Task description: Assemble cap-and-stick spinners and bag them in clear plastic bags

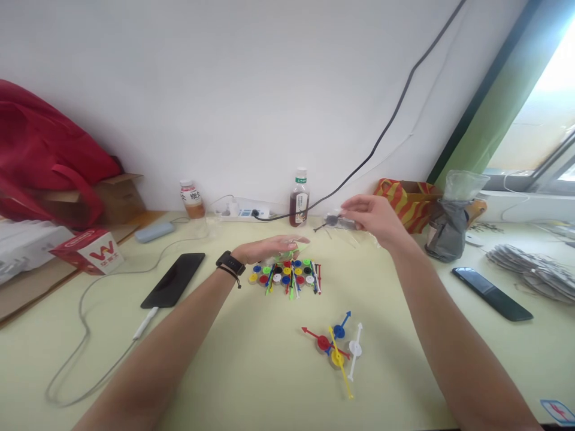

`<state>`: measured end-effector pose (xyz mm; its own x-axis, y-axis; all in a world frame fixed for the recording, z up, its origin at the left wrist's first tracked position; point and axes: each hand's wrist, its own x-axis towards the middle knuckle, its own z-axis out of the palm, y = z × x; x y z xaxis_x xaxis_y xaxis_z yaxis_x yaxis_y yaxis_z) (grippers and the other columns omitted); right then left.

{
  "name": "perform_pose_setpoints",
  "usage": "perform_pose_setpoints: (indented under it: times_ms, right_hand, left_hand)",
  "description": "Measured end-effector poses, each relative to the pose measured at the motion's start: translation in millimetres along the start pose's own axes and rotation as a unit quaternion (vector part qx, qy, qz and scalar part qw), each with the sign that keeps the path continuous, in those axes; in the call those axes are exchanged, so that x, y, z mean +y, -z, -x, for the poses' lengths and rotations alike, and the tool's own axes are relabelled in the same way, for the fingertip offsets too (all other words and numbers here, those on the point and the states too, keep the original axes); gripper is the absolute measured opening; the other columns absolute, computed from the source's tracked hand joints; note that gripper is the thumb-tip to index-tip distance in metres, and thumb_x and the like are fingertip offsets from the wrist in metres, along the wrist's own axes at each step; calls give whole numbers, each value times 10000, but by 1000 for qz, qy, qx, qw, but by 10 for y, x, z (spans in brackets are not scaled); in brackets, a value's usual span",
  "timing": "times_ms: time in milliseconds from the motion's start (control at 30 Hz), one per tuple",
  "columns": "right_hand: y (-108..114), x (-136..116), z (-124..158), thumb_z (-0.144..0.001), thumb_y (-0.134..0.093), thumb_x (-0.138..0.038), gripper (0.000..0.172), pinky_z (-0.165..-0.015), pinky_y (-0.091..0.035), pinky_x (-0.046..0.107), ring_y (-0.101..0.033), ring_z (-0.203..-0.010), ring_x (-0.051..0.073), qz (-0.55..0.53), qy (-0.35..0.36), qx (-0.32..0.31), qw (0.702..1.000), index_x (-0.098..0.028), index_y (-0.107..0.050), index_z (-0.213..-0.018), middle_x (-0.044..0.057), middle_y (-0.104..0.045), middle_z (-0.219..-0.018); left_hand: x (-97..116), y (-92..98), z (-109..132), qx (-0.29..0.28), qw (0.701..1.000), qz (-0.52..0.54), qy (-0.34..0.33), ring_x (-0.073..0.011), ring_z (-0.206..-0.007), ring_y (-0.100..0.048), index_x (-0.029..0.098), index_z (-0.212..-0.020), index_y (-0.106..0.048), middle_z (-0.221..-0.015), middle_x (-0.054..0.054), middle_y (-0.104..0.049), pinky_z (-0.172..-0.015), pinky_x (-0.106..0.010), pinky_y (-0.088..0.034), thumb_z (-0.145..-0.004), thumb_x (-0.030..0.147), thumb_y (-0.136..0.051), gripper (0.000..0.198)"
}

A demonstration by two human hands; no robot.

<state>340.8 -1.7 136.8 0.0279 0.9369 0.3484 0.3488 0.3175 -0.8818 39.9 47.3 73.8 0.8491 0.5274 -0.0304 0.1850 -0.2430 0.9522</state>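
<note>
Colored discs [286,279] lie beside the left hand [269,246], the right hand [376,219] apart.

Arrow spinners [336,358] lie before the discs [286,279] — bottle [298,206] behind, phone [173,280] left.

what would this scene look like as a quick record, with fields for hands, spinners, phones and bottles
left hand: holds a light-green piece, details blurred
right hand: by black pieces near the wall; grip unclear
arrow spinners: red spinner, blue spinner, yellow spinner, white spinner, grouped nearer the person
cluster: multicoloured discs with arrows among them
phones: black phone at left, plugged into a cable; dark phone at right
bottles: dark-drink bottle, amber-drink bottle, both near the wall
</note>
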Motion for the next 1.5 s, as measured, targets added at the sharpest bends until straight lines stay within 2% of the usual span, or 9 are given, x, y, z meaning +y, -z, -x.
perform_pose_setpoints:
  times_ms: [333,600,767,867,1033,1133,1267,1400,1500]
  right_hand:
    - [-456,-102,129,-812,-737,-402,241,-561,-449,249,-680,-781,205,114,0,-74,991,-177,-734,-900,91,-793,-916]
    - [-390,-168,157,-981,-489,-657,532,-506,-451,274,-562,-541,119,70,-34,-106,991,-175,-711,-950,111,-780,-1039]
    - [-279,-211,175,-876,-698,-603,432,-724,-521,291,-663,-805,187,58,58,-191,978,-173,-703,-919,70,-734,-870]
    - [-288,-213,173,-911,-658,-539,366,-750,-504,295,-645,-846,187,76,86,-168,979,-175,-691,-914,57,-712,-887]
    - [-233,-152,137,-958,-575,-503,304,-665,-461,282,-608,-769,166,189,82,-63,977,-202,-616,-945,58,-704,-988]
    - [-199,-124,170,-961,-560,-513,335,-679,-441,284,-611,-779,177,294,63,-202,932,-201,-621,-854,53,-701,-923]
    - [-502,-118,352,-733,-805,-591,420,-662,-442,263,-659,-802,193,350,-35,-552,756,-204,-701,-857,30,-722,-914]
    - [-1033,-105,561,-555,-910,-568,463,-580,-409,254,-643,-743,192,381,-49,-658,647,-200,-691,-730,-4,-698,-781]
    - [-1222,-86,632,-568,-929,-419,354,-582,-409,248,-641,-760,185,375,-10,-674,637,-211,-689,-724,-27,-694,-770]
  left_hand:
    - [15,-104,-81,14,995,101,-16,-248,-1027,-597,261,-1340,-659,-1197,-98,-650,-877,-344,-489,-877,519,-720,534]
    - [26,-100,-40,8,993,114,27,-222,-1014,-601,261,-1441,-586,-1129,-83,-648,-854,-310,-474,-911,511,-684,594]
    - [-46,-52,-67,20,979,200,30,-224,-871,-613,228,-1412,-600,-1035,-109,-675,-772,-323,-476,-929,738,-498,710]
    - [-72,-35,-112,36,962,263,64,-196,-719,-581,189,-1308,-658,-914,-110,-671,-661,-303,-454,-919,801,-419,764]
    - [-131,1,-163,78,946,302,90,-154,-616,-556,144,-1074,-711,-824,-85,-643,-562,-273,-433,-925,584,-630,471]
    - [-221,50,-198,146,930,321,103,-154,-592,-589,135,-967,-700,-798,-76,-653,-535,-267,-458,-901,432,-681,304]
    - [-347,119,-259,213,910,347,77,-148,-627,-632,149,-890,-671,-806,-71,-675,-590,-263,-533,-904,307,-665,159]
    - [-392,154,-281,249,903,345,54,-152,-738,-680,141,-914,-680,-860,-95,-703,-711,-262,-586,-938,277,-668,138]
    - [-380,147,-266,266,905,329,39,-149,-782,-693,122,-924,-705,-885,-100,-714,-803,-283,-601,-928,257,-717,135]
